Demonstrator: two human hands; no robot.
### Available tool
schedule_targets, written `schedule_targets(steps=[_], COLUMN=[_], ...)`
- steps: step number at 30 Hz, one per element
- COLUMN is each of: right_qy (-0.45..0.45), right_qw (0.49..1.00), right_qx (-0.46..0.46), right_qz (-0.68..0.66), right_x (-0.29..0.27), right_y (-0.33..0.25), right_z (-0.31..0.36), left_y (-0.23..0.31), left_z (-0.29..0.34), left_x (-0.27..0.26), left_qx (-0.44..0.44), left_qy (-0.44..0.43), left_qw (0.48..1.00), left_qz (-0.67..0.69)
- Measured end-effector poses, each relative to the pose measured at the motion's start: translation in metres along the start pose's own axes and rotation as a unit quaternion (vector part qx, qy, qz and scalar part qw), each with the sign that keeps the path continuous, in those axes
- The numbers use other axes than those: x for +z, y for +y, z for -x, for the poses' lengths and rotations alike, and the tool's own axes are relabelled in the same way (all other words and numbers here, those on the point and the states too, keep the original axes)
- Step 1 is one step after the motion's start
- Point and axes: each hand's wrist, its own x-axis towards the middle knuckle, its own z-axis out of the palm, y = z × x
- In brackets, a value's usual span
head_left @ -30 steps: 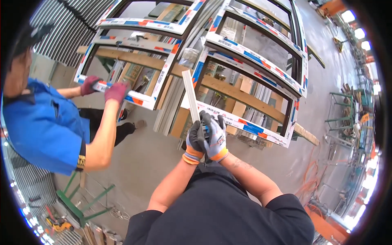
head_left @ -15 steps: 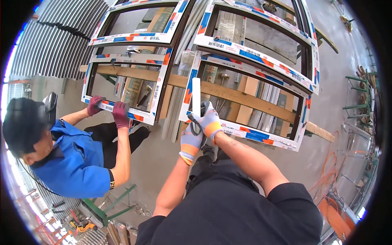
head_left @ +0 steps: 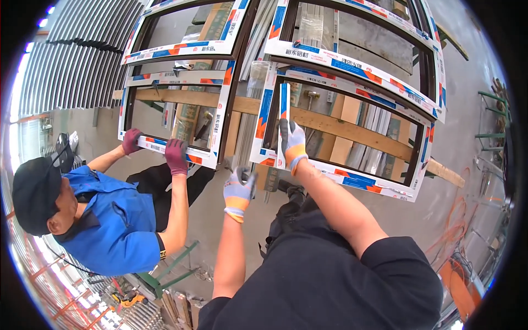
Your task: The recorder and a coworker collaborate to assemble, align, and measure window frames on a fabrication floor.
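My right hand [head_left: 293,144], in a grey, lilac and orange glove, grips a narrow straight strip [head_left: 284,102] with white, blue and red facing. The strip stands along the left side of a rectangular window frame [head_left: 344,175] covered in printed protective film; whether it touches the frame I cannot tell. My left hand [head_left: 238,192], gloved alike, hangs apart from the frame, left of its near corner. Its fingers are loosely bent and spread, with nothing visible in them. Another frame [head_left: 217,124] lies to the left, its near edge held by a co-worker's maroon-gloved hands [head_left: 176,157].
A wooden beam [head_left: 352,135] runs beneath the frames. More film-covered frames [head_left: 352,67] lie beyond. Stacked grey profiles [head_left: 71,77] fill the far left. The co-worker in a blue shirt [head_left: 113,220] stands close on my left. Orange cables [head_left: 456,212] trail at right.
My left hand has come off the strip and moved down and left. The strip has turned from its plain white face to its coloured one, still in my right hand.
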Motion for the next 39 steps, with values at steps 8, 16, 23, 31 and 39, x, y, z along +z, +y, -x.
schedule_targets(steps=[8,16,23,31,39], right_qy=[0.073,0.121,0.053,0.106,0.127], right_qw=[0.985,0.966,0.958,0.947,0.948], right_qx=[0.033,0.008,0.09,0.025,0.004], right_qz=[0.155,0.23,0.267,0.301,0.293], right_x=[0.035,0.055,0.041,0.044,0.049], right_y=[0.031,0.01,-0.001,0.012,0.018], right_z=[-0.044,-0.05,-0.054,-0.056,-0.056], left_y=[-0.016,-0.033,-0.018,-0.025,-0.031], left_z=[-0.068,-0.084,-0.077,-0.075,-0.078], left_x=[0.02,0.026,0.02,0.027,0.03], left_qx=[0.081,0.148,0.104,0.09,0.085], left_qy=[-0.064,-0.116,-0.129,-0.092,-0.083], left_qw=[0.982,0.977,0.985,0.991,0.993], left_qz=[-0.157,-0.102,-0.036,0.035,0.015])
